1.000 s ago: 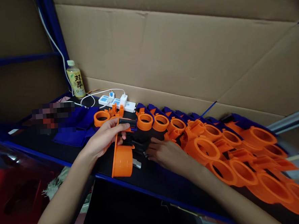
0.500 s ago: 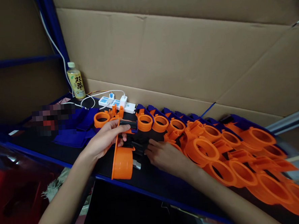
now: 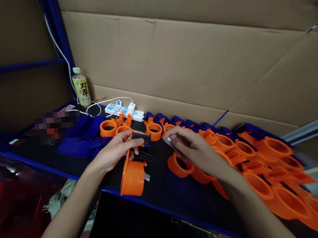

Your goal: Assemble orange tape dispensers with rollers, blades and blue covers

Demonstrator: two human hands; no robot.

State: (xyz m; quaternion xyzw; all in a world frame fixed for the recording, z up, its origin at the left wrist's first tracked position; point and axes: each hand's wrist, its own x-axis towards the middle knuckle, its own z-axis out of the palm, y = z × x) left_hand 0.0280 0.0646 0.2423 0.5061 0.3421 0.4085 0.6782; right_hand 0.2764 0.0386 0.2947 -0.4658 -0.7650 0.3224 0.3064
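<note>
My left hand (image 3: 122, 146) grips an orange plastic ring part (image 3: 134, 179) by its upper end. The ring hangs down on its side, and a short black piece (image 3: 142, 138) lies under my thumb. My right hand (image 3: 191, 144) is raised to the right, over the orange parts, with its fingers closed on a small pale, shiny piece (image 3: 169, 141); most of that piece is hidden. Behind the held part, a dark object (image 3: 144, 156) and a metal tip (image 3: 146, 177) show on the black tabletop; whether they belong together I cannot tell.
Several orange ring parts (image 3: 289, 200) with blue pieces lie along the right. Blue flat pieces (image 3: 76, 147) lie on the left. At the back are a white power strip (image 3: 137, 115) with cables and a yellow-labelled bottle (image 3: 81, 88), before a cardboard wall (image 3: 171, 60).
My right hand has moved up and right, away from the dark object on the table, and now holds a small pale piece. The orange part in my left hand has shifted slightly right and turned.
</note>
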